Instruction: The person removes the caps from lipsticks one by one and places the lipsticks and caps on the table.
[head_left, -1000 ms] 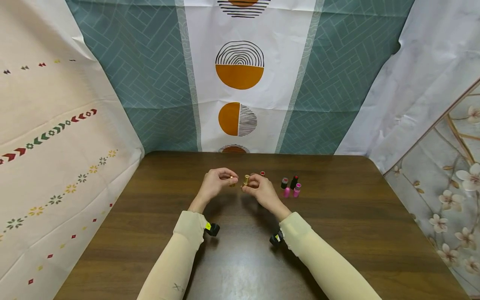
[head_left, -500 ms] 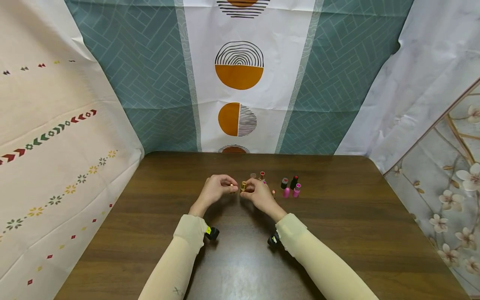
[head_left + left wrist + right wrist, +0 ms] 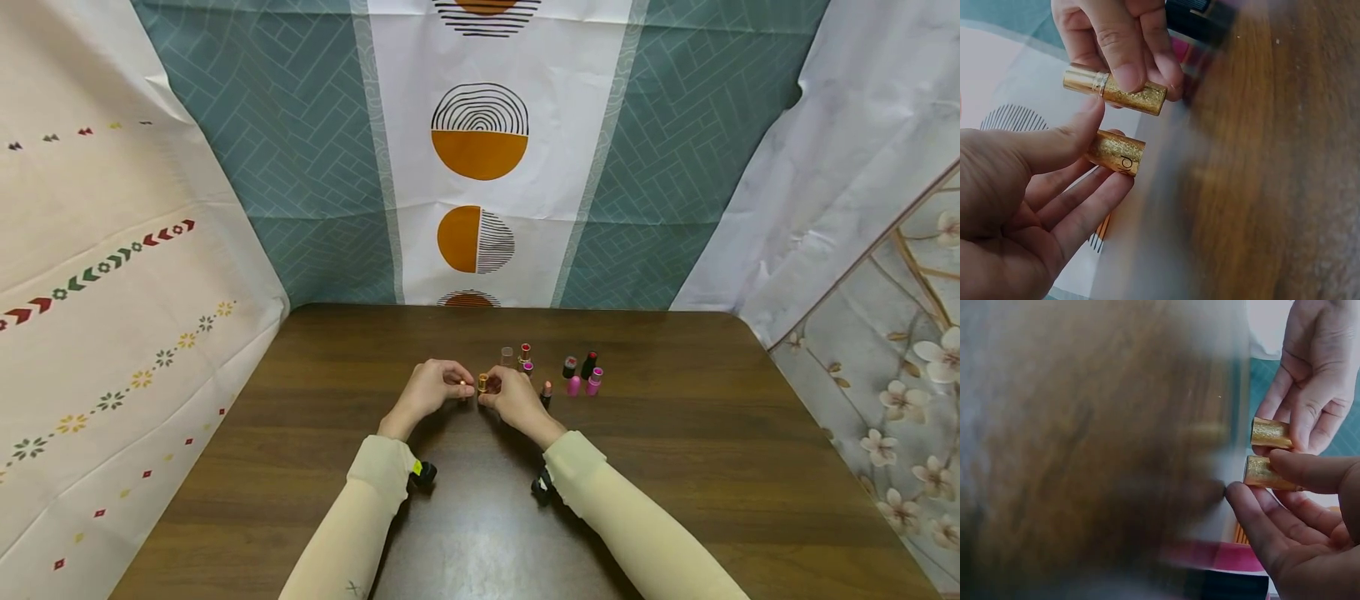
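Both hands are close together above the middle of the table in the head view. My left hand (image 3: 426, 392) pinches a short gold lipstick cap (image 3: 1124, 154), its glittery side marked with dark letters. Between thumb and fingers, my right hand (image 3: 517, 400) holds a gold lipstick tube (image 3: 1135, 99); a smooth, shiny collar shows at one end of it. Cap and tube are side by side, a small gap apart, as the right wrist view also shows with the cap (image 3: 1270, 432) beyond the tube (image 3: 1265, 472).
Right of the hands on the brown table (image 3: 675, 467) stand a nude lipstick (image 3: 546, 395), a magenta one (image 3: 527, 368), a red one (image 3: 524, 353) and a clear cap (image 3: 507, 356). Farther right are black pieces (image 3: 569, 367) and pink pieces (image 3: 595, 382). Patterned cloth hangs behind.
Both hands have come down nearer the front of the table, still holding cap and tube. The right hand has also shifted left, uncovering the clear cap and the nude lipstick.
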`<state>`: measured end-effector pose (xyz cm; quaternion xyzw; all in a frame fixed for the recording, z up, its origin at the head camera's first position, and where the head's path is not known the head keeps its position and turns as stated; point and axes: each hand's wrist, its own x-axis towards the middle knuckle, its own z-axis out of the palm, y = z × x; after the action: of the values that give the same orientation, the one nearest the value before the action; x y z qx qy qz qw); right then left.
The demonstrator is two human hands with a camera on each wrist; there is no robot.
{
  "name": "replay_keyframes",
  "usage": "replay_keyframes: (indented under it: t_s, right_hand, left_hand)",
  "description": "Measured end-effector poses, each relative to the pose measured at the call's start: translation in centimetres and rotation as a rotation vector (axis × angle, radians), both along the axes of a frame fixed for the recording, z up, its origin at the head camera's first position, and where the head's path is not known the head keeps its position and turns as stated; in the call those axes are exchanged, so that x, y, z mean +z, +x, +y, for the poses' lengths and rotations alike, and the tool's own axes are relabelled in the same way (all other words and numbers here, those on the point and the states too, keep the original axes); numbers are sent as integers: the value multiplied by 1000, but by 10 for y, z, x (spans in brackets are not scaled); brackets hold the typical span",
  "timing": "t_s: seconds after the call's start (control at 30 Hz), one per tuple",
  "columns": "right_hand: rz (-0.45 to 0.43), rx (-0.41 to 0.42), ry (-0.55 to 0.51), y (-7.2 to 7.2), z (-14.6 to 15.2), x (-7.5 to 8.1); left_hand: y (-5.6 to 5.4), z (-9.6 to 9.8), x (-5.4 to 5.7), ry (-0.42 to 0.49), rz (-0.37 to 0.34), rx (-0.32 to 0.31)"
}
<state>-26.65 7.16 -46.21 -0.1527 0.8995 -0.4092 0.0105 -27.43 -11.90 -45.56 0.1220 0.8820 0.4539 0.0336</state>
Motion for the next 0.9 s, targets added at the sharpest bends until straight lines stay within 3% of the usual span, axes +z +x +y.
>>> replay_keyframes:
  t_s: [0.5,0.9]
  right_hand:
    - [-6,41,32,0,-2,-3]
    - [-1,55,44,-1,-2,-3]
  left_hand:
    - [-2,0,-10,-14,13,-39]
    - [0,2,-9,-6,1,-68]
